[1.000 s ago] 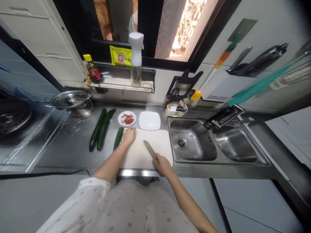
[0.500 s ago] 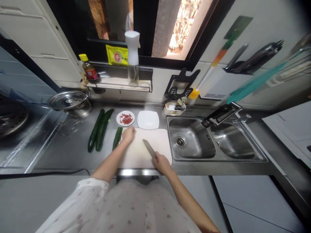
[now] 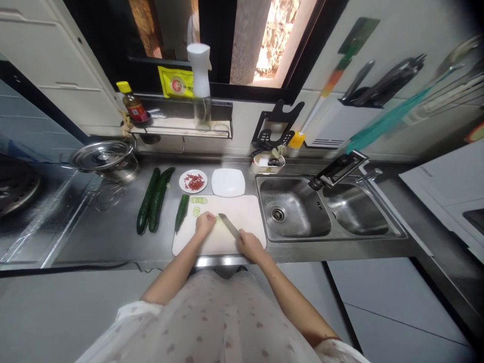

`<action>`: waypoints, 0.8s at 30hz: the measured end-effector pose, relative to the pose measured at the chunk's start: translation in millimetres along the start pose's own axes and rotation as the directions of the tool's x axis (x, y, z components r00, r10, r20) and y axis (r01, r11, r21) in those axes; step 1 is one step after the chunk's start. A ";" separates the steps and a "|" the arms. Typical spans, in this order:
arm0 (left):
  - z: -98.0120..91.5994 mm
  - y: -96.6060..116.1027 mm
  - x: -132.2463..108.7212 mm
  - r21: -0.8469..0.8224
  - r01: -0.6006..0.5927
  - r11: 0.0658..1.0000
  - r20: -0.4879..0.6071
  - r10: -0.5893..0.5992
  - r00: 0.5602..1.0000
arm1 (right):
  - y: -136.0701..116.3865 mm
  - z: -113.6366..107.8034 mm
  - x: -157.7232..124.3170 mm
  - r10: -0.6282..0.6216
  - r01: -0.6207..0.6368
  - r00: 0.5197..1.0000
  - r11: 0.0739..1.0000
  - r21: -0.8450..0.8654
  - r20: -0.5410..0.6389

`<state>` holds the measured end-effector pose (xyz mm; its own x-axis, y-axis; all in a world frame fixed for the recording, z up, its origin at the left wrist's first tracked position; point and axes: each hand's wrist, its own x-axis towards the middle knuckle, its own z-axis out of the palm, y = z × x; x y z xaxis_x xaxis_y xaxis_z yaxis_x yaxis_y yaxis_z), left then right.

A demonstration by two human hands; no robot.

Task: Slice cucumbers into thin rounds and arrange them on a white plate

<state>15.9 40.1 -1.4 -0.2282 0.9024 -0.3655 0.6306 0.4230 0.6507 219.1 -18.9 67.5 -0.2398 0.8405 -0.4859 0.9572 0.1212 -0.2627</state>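
My right hand (image 3: 251, 246) is wrapped round the handle of a kitchen knife (image 3: 229, 226), its blade pointing up and left over the white cutting board (image 3: 242, 214). Fingers pinched, my left hand (image 3: 205, 223) is at a pale cucumber slice (image 3: 217, 220) beside the knife tip. A row of cucumber slices (image 3: 198, 200) lies along the board's upper left, with more slices (image 3: 196, 211) just below. On the board's left edge rests a cut piece of cucumber (image 3: 182, 213).
Two whole cucumbers (image 3: 154, 201) lie on the steel counter at left, near a lidded pot (image 3: 108, 157). Behind the board stand a plate of chopped red pieces (image 3: 193, 181) and a white square plate (image 3: 228, 182). A double sink (image 3: 298, 222) is at right.
My left hand has moved down and right from the board's upper left corner to near the knife tip, uncovering the row of slices. The knife stays in my right hand.
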 end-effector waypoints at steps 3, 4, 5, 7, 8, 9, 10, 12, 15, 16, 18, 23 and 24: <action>1.5 -1.3 -0.8 0.051 -0.053 0.997 -0.050 0.056 0.997 | -1.1 -1.1 -4.8 -0.010 0.010 1.000 1.000 -0.024 -0.012; 1.5 -1.8 -0.7 0.063 -0.066 0.996 -0.070 0.070 0.995 | -1.4 -1.5 -6.5 -0.014 0.013 1.000 1.000 -0.029 -0.021; 1.3 -2.6 -0.4 0.070 -0.076 0.995 -0.087 0.082 0.993 | -1.8 -1.9 -8.1 -0.017 0.016 0.999 0.999 -0.034 -0.029; 0.5 -4.4 0.5 0.069 -0.094 0.993 -0.108 0.101 0.989 | -2.7 -3.2 -10.8 -0.010 0.009 1.000 0.999 -0.048 -0.028; -0.2 -5.3 1.1 0.062 -0.101 0.993 -0.110 0.107 0.988 | -3.2 -4.0 -11.7 -0.006 0.005 1.000 0.998 -0.056 -0.019; -1.0 -6.0 1.7 0.055 -0.105 0.993 -0.108 0.110 0.988 | -3.6 -4.7 -12.3 -0.005 0.004 1.000 0.998 -0.066 -0.009; -1.9 -6.6 2.4 0.049 -0.106 0.993 -0.104 0.111 0.988 | -4.0 -5.2 -12.6 -0.006 0.006 1.000 0.997 -0.075 0.001; -3.6 -7.0 3.9 0.046 -0.096 0.994 -0.101 0.100 0.990 | -4.2 -5.3 -12.5 -0.011 0.012 1.000 0.996 -0.091 0.016; -5.3 -6.5 5.8 0.041 -0.078 0.996 -0.097 0.082 0.992 | -3.6 -3.0 -11.4 -0.016 0.018 1.000 0.994 -0.112 0.018; -5.5 -6.3 6.2 0.037 -0.075 0.996 -0.096 0.078 0.992 | -3.4 -1.8 -11.0 -0.020 0.021 1.000 0.993 -0.118 0.014; -5.7 -6.0 6.8 0.029 -0.072 0.997 -0.094 0.075 0.993 | -3.0 0.5 -10.3 -0.026 0.027 1.000 0.991 -0.128 0.009; -5.2 -6.1 7.0 0.029 -0.066 0.997 -0.089 0.068 0.994 | -3.6 1.0 -9.0 -0.031 0.033 0.999 0.988 -0.153 0.017; -5.1 -6.1 7.1 0.030 -0.065 0.997 -0.086 0.067 0.994 | -3.7 0.3 -8.7 -0.034 0.037 0.999 0.987 -0.157 0.020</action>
<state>6.7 44.4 -4.6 -0.2483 0.9326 -0.2620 0.6663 0.3608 0.6526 217.5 -26.8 72.5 -0.2752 0.8250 -0.4936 0.9614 0.2333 -0.1461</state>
